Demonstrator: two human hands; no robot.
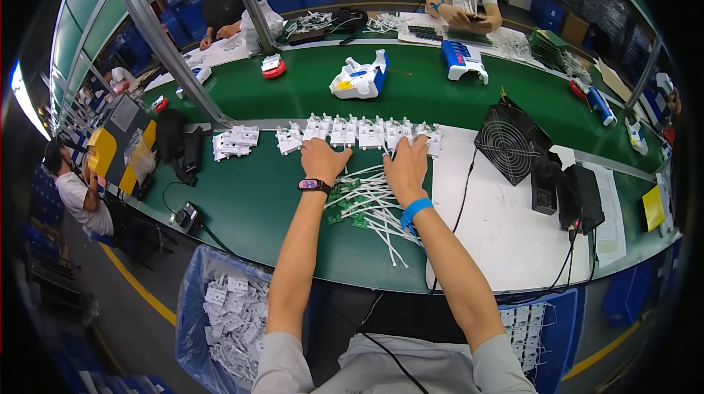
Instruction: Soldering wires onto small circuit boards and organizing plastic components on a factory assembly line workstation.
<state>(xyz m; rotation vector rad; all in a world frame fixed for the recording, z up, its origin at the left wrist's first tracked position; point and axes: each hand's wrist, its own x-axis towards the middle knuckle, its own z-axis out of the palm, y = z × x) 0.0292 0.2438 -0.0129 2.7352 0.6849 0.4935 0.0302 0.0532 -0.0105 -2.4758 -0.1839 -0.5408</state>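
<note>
A row of small white plastic housings stands side by side along the far part of the green bench. My left hand rests against the row's near side toward its left end, fingertips on the housings and thumb spread to the right. Farther right, my right hand touches the row with its fingers apart. Neither hand visibly lifts a housing. Between my forearms lies a pile of green circuit boards with white cables, partly under my right wrist.
More white housings are stacked left of the row. A black fan and power box stand on a white sheet at right. A lined bin of white parts sits below. Beyond the green conveyor, other people work.
</note>
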